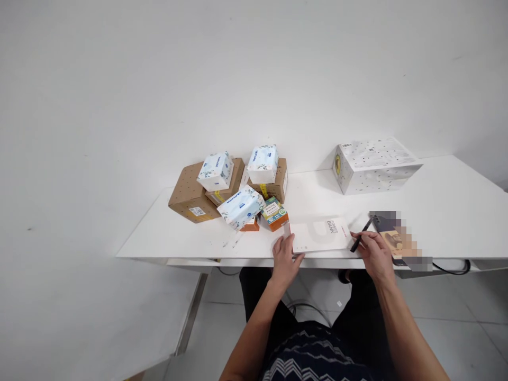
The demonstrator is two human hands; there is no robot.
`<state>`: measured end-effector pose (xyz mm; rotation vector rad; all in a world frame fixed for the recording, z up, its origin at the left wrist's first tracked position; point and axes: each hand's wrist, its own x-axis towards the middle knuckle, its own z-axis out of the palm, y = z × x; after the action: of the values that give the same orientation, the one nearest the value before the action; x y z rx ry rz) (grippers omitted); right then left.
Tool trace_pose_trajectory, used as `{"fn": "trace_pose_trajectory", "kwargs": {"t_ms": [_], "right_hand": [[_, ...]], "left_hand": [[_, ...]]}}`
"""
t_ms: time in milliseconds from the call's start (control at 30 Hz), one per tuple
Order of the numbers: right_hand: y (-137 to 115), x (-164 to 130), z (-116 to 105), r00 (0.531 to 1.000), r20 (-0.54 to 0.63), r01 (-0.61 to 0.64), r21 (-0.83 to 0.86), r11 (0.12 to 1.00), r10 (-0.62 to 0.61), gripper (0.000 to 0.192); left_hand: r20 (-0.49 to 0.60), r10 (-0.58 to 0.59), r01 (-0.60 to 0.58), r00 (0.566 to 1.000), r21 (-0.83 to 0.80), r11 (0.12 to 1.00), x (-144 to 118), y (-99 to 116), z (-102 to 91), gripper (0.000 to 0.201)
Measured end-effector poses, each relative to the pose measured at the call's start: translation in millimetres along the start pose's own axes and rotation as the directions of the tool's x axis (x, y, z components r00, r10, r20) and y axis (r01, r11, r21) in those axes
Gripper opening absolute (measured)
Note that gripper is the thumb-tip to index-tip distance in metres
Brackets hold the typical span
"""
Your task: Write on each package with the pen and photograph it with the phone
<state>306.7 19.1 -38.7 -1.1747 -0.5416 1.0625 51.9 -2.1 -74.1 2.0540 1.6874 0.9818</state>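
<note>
Left hand (284,257) lies flat on the near-left corner of the white power bank box (320,234), fingers together and touching it, not clamped. Right hand (374,255) pinches a black pen (360,236), fingers closed on its lower end, tip angled up toward the box's right edge. Box lies flat near the front edge of the white table (436,211). Just left: a green-orange small carton (275,212), tissue packs (240,206), brown cardboard boxes (189,197). A big white speckled box (373,164) sits further back.
</note>
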Motion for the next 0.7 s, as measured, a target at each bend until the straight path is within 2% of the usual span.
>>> {"fn": "trace_pose_trajectory", "kwargs": {"t_ms": [133,267,400,533,633,700], "right_hand": [[-7,-11,7,1.0,-0.014,-0.015,0.036,0.999,0.015,0.022],[-25,-14,10,0.999,0.02,0.023,0.069,0.997,-0.025,0.017],[-32,-8,13,0.998,0.042,0.054,0.039,0.998,-0.055,0.017],[-27,3,16,0.997,0.057,0.056,0.004,0.998,-0.057,0.028],[-30,7,19,0.981,-0.013,0.192,0.033,0.981,-0.192,0.036],[-37,7,21,0.944,-0.072,0.325,0.033,0.945,-0.322,0.037]], "left_hand": [[-0.081,0.068,-0.069,0.994,-0.004,0.998,2,6,-6.0,0.047],[-0.17,0.086,-0.084,0.982,0.017,0.996,10,23,-22.2,0.048],[-0.158,0.057,-0.051,0.986,0.04,0.998,20,34,-32.3,0.05],[-0.127,-0.002,0.003,0.992,0.009,1.0,30,35,-31.8,0.05],[-0.124,-0.024,0.02,0.992,-0.031,0.999,37,34,-29.1,0.05],[-0.127,-0.047,0.038,0.991,-0.077,0.996,41,34,-26.8,0.051]]}}
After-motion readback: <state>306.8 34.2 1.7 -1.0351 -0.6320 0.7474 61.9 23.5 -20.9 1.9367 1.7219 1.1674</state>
